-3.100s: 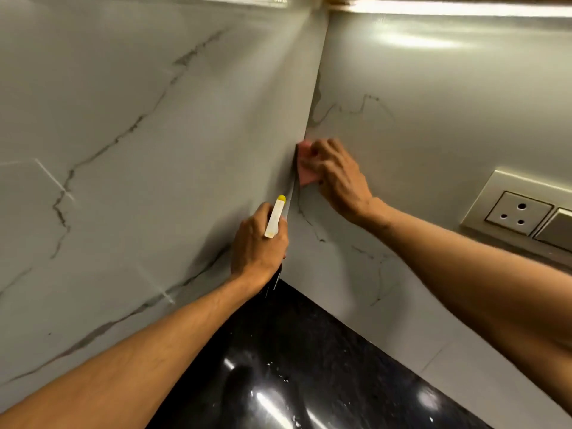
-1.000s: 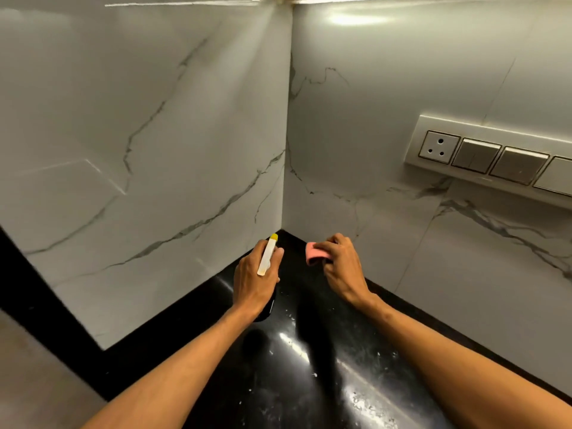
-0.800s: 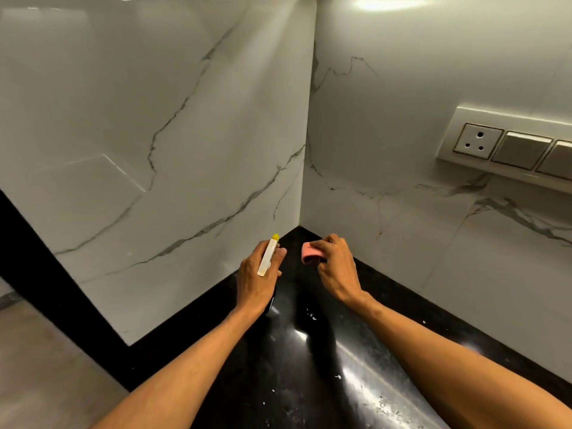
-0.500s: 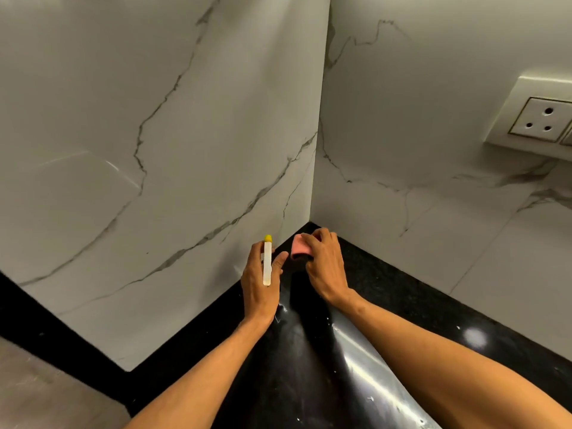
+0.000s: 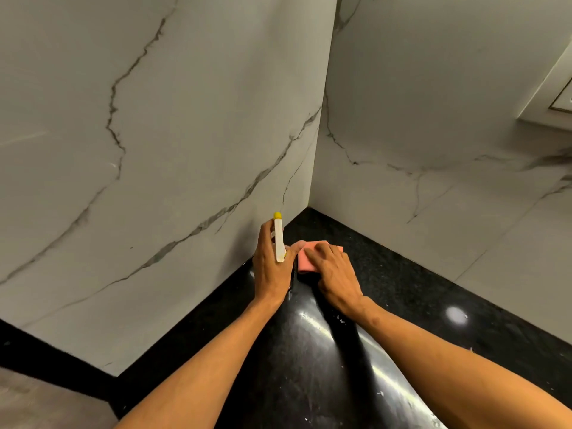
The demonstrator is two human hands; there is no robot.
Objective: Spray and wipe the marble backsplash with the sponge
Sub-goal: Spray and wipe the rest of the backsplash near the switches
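Centre frame, low: left hand (image 5: pixel 270 267) wrapped tight round a spray bottle with white head and yellow nozzle tip (image 5: pixel 279 239), nozzle aimed up-frame toward the corner. Just right of it, right hand (image 5: pixel 335 275) lies palm-down, fingers nearly straight across a pink rectangular sponge (image 5: pixel 306 260) resting on the glossy black stone countertop (image 5: pixel 411 292). White grey-veined marble backsplash (image 5: pixel 185 119) fills upper frame; sponge sits apart from it. Pale switch plate (image 5: pixel 554 97) at upper right edge.

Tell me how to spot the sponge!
Find the corner where the marble walls meet the black counter. Just before it, the right hand rests on the sponge. It's pink; the bottle beside it is white and yellow.
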